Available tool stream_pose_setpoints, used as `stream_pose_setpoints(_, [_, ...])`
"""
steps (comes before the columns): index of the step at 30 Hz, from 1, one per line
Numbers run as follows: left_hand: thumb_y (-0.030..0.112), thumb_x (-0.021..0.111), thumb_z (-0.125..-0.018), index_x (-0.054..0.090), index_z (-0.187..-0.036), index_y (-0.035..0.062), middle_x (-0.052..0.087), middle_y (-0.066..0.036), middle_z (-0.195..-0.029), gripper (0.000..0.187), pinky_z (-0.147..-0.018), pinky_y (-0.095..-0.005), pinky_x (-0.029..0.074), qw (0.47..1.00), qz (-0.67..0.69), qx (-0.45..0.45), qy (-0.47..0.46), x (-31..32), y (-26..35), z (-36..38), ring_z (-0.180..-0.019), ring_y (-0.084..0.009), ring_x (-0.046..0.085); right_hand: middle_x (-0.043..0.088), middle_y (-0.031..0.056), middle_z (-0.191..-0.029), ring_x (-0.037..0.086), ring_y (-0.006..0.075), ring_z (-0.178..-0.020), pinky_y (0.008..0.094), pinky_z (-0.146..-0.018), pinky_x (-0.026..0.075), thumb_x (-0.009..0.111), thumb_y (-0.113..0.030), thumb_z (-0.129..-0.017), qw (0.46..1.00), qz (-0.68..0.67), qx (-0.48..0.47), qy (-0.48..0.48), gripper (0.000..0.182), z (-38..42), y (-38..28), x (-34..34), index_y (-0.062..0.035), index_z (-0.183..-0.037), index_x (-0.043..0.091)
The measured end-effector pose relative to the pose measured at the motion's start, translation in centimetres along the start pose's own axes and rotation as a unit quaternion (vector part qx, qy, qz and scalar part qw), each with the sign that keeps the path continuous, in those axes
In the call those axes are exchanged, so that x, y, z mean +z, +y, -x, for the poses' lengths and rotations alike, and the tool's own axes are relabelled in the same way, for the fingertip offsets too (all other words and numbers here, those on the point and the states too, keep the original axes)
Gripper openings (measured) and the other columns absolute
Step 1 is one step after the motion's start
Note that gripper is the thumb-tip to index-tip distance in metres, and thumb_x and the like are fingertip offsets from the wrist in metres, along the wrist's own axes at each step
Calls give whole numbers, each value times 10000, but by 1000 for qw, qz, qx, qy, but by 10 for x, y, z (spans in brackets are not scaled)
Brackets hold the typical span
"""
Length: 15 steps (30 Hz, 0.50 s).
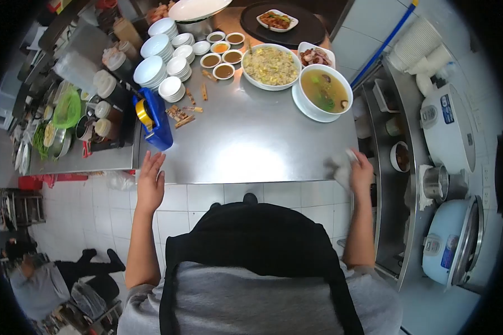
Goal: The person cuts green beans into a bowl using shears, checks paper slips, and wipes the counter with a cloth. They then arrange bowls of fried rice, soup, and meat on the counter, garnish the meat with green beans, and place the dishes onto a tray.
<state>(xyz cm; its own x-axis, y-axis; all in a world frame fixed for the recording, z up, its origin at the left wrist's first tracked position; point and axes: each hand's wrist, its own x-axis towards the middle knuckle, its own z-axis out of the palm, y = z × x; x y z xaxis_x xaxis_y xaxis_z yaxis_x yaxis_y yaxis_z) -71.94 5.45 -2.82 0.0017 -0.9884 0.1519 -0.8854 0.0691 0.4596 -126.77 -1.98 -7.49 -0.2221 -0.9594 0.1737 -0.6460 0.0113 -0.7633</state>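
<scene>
My left hand point(151, 181) is held at the front edge of the steel counter point(223, 151), its fingers stretched out and holding nothing. Just beyond its fingertips stands a blue tape dispenser point(161, 125) with a yellow roll of tape point(145, 115). At the counter's right front corner my right hand point(362, 174) is closed on a whitish cloth point(341, 167), which is blurred. Farther back on that side are a bowl of soup point(325, 92) on a saucer and a plate of fried rice point(271, 67).
Stacked small white bowls point(150, 70), sauce dishes point(224, 71) and small wrapped sticks point(181, 116) lie at the back left. A dark round tray point(282, 25) holds a dish of food. Rice cookers point(447, 128) stand on the right shelf. Behind at left, another person point(44, 287) sits.
</scene>
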Motion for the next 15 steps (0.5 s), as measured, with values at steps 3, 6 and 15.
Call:
stream_pose_setpoints(3, [-41, 526, -779, 541, -1199, 89, 480, -117, -1292, 440, -1053, -421, 288, 1000, 1, 2, 23, -14, 21, 12, -1307, -326, 308, 579, 193, -1099, 567, 304, -1011, 343, -911, 417, 438, 56, -737, 989, -17, -147, 18, 432, -42, -79, 94, -76, -1106, 619])
stream_pose_setpoints(6, [-42, 530, -775, 544, -1195, 87, 479, -112, -1294, 440, -1053, -438, 282, 998, -20, 12, 51, -33, 34, 25, -1305, -333, 309, 582, 213, -1093, 556, 348, -1007, 390, -936, 405, 417, 60, -743, 965, 76, -228, 107, 450, -75, -79, 221, -78, -1128, 604])
stream_pose_setpoints(15, [-21, 520, -795, 561, -1177, 92, 476, -99, -1301, 400, -1048, -438, 280, 973, -85, -140, 163, -91, 14, 110, -1315, -335, 292, 609, 86, -1080, 610, 175, -916, 280, -771, 508, 415, 78, -789, 829, -428, 91, -348, 436, -67, -211, 228, -34, -1190, 546])
